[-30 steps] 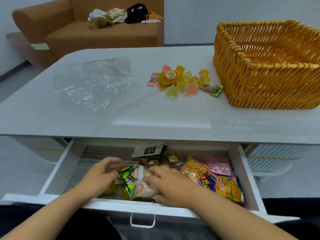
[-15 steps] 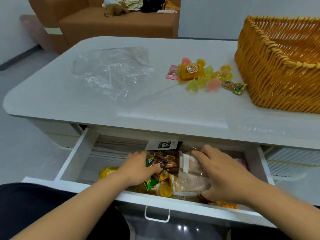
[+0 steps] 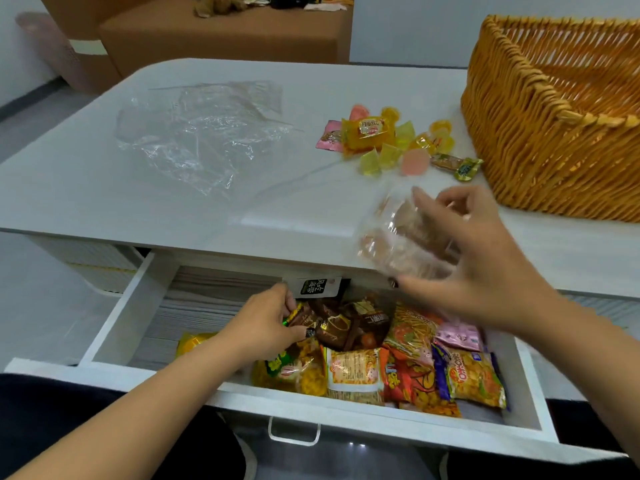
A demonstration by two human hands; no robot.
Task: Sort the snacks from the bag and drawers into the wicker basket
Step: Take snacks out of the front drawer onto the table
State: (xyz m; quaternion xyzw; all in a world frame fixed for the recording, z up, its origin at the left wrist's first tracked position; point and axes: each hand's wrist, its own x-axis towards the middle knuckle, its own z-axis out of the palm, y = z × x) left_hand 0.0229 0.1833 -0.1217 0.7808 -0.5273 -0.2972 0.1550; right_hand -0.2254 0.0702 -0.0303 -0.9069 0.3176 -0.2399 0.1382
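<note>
A single head-worn view looks forward and steeply down from just above the near edge of the counter (image 3: 104, 188). The open drawer (image 3: 131, 306) fills the near ground, close beneath the lens. The wicker basket (image 3: 554, 140) is cut by the right edge of the frame, and a brown sofa (image 3: 221, 39) lies far, beyond the counter. Wide-angle bending curves the edges.

The drawer (image 3: 131, 306) stands open at lower centre: its left part shows bare floor, while its middle and right are packed with snack packs (image 3: 408, 358). The tabletop (image 3: 86, 188) overhangs the drawer's back edge. On top, bare surface runs along the near edge and left — a crumpled plastic bag (image 3: 201, 133) fills centre-left, loose candies (image 3: 391, 140) lie just beside the basket (image 3: 540, 140), which walls off the upper right.
</note>
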